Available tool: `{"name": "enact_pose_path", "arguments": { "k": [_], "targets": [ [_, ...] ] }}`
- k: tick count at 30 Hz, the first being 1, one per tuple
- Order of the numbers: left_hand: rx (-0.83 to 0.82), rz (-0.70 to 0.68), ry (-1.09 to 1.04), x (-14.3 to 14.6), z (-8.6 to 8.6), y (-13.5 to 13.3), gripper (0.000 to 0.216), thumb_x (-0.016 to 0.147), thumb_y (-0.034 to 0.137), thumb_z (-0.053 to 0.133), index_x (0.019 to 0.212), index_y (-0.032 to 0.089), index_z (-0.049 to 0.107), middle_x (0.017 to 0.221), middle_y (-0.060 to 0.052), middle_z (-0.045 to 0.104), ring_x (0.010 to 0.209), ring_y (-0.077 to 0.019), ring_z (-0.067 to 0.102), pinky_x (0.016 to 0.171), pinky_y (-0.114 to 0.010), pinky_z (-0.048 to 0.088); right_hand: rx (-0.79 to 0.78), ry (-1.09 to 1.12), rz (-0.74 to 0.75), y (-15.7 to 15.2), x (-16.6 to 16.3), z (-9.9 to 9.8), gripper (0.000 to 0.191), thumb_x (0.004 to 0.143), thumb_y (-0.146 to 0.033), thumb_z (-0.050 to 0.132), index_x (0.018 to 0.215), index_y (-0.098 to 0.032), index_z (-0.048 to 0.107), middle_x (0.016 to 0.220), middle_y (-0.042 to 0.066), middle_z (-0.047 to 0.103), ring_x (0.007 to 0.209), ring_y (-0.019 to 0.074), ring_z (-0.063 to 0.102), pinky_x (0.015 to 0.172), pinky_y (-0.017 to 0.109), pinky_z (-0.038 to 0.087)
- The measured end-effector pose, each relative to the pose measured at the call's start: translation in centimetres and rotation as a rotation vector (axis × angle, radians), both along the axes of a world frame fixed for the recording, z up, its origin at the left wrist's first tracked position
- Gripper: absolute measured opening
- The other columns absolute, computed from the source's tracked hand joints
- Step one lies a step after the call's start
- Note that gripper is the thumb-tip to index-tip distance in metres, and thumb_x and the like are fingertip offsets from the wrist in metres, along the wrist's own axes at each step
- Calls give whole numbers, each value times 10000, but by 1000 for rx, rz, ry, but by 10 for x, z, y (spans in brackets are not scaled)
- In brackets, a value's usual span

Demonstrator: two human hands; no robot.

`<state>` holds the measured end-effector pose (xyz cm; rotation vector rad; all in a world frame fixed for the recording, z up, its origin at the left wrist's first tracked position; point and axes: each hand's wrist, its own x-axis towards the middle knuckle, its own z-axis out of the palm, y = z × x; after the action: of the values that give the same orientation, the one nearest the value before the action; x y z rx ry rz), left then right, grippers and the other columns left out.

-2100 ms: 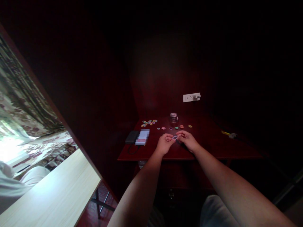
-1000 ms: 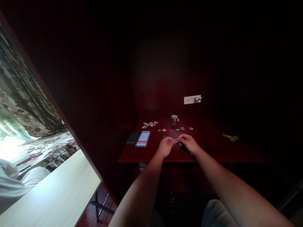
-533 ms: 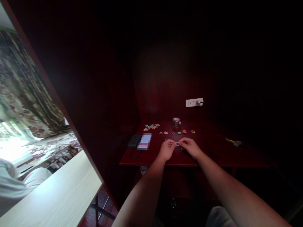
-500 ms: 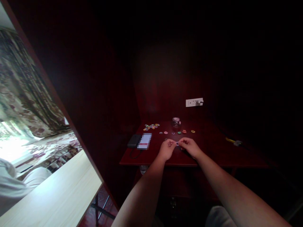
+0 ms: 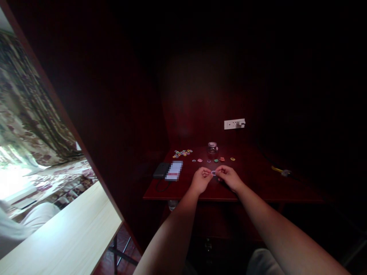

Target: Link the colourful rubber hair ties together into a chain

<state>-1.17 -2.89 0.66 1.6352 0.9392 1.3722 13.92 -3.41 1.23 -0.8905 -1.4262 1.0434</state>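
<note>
Between my fingertips is a small pale lilac hair tie (image 5: pixel 213 173), held just above the dark red desk. My left hand (image 5: pixel 202 178) pinches its left side, and my right hand (image 5: pixel 228 177) pinches its right side. Beyond my hands, small hair ties lie in a loose row: a bluish one (image 5: pixel 194 160), pink ones (image 5: pixel 200 160), a purple one (image 5: pixel 208 161), green ones (image 5: pixel 216 160), orange-red ones (image 5: pixel 222 159) and a yellow one (image 5: pixel 233 159). A mixed pile of coloured hair ties (image 5: pixel 182 153) sits at the back left.
A clear lidded jar (image 5: pixel 212 149) stands behind the row. Left on the desk (image 5: pixel 252 187) are a black box-like device (image 5: pixel 161 170) with a cable and a phone with a blurred screen (image 5: pixel 174 170). A yellow-and-grey cable end (image 5: pixel 281 171) lies right. A power strip (image 5: pixel 234 124) is on the back wall.
The lilac hair tie now shows more plainly as a ring between my fingertips. Both hands stay in nearly the same place, and the view has shifted slightly.
</note>
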Motion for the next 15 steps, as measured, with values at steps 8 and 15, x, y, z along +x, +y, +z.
{"name": "enact_pose_path", "arguments": {
  "k": [8, 15],
  "targets": [
    [-10, -5, -2, -1, 0, 0, 156, 669, 202, 639, 780, 129, 556, 699, -32, 597, 651, -109, 555, 640, -238, 431, 40, -43, -9, 3, 2, -4, 166, 674, -313, 614, 679, -157, 556, 529, -35, 515, 456, 83, 457, 459, 203, 324],
    [9, -5, -5, -1, -3, 2, 185, 667, 238, 651, 790, 131, 565, 693, -32, 603, 644, -108, 558, 631, -235, 434, 25, -47, -15, 2, 2, -3, 167, 670, -319, 610, 675, -160, 561, 542, -35, 522, 457, 85, 461, 461, 205, 322]
  ]
}}
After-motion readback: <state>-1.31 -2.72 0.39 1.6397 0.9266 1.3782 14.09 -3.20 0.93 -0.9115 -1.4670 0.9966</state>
